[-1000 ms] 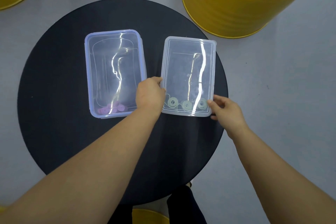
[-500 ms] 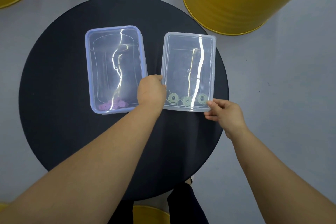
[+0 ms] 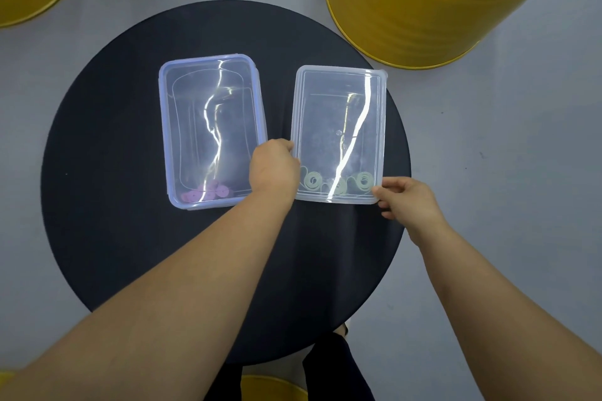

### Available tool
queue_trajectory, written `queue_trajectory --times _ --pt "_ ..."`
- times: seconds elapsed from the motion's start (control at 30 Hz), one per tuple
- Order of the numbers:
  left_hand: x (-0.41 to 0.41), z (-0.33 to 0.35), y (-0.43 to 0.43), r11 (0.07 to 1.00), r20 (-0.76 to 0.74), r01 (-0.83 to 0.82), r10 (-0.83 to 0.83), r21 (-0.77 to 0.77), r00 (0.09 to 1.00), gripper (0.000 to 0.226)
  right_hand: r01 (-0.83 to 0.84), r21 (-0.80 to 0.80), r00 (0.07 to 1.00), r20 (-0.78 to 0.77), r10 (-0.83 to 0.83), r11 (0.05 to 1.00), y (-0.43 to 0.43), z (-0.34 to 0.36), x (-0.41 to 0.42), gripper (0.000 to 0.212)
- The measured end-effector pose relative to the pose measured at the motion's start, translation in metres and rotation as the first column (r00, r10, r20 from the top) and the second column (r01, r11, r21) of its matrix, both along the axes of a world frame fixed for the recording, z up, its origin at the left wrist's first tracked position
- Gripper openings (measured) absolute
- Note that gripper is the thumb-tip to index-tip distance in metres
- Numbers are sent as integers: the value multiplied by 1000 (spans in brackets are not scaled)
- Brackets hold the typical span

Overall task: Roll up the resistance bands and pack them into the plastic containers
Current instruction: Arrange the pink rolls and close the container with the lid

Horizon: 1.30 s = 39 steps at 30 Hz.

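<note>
Gripped at its near left edge by the curled left hand (image 3: 273,169) and pinched at its near right corner by the right hand (image 3: 407,197), the right box (image 3: 338,101) is best kept level, lest the green rolls (image 3: 338,185) at its near end uncoil.

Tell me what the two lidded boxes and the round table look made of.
Left box: clear plastic with a bluish rim, glossy; a bright light streak runs across its lid. Right box: clear, slightly milky plastic, equally glossy, rolled bands showing through. Table: matte black top, no glare; material cannot be told.
</note>
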<state>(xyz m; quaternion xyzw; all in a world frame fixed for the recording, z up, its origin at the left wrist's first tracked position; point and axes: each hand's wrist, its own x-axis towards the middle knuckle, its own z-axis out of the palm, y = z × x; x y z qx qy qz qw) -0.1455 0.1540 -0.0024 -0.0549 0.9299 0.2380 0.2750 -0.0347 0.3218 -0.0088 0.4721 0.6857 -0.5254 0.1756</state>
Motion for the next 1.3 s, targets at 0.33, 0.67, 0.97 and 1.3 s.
queue_trajectory --times 0.33,0.67,0.97,1.3 --pt "-3 -2 1 999 0 -9 9 37 1000 25 69 95 992 -114 -58 993 23 -4 -86 22" --pt "-11 -4 1 998 51 57 -56 -23 997 20 307 -34 950 -58 -308 951 30 -8 -120 21" --pt "-6 7 0 997 57 70 -69 -12 996 18 84 70 994 -72 -79 994 15 -6 -84 43" --pt "73 5 -22 904 252 -378 325 200 911 26 335 -37 941 -29 -336 942 -29 2 8 31"
